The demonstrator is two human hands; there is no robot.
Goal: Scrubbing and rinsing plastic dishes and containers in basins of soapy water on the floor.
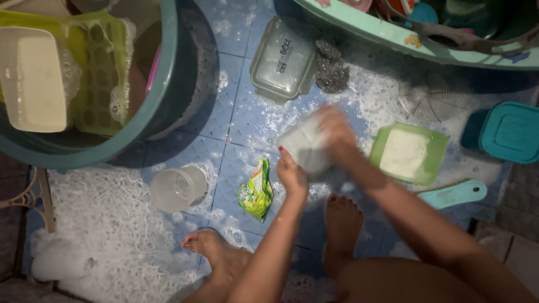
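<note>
**Suds on blue tile as hands worked a plastic container**

Foam-streaked blue floor tiles (185, 146) surrounded a person crouched barefoot, both hands on a pale, translucent plastic container (303, 145) held just above the floor at the middle of the scene. The left hand (292, 175) gripped the container's lower edge, fingers curled around it. The right hand (336, 132) pressed against its top side (motion blur hid whether those fingers were clenched or flat). A green sachet (256, 191) lay just beside the left wrist, and a clear cup (178, 188) rested on its side further left. A clear lidded box (283, 59) and a steel scourer (331, 67) sat beyond the hands; a green lid (432, 163) and a teal box (511, 132) lay to the right. A large teal tub (163, 106) held yellow-green plastic trays (98, 73).
</note>
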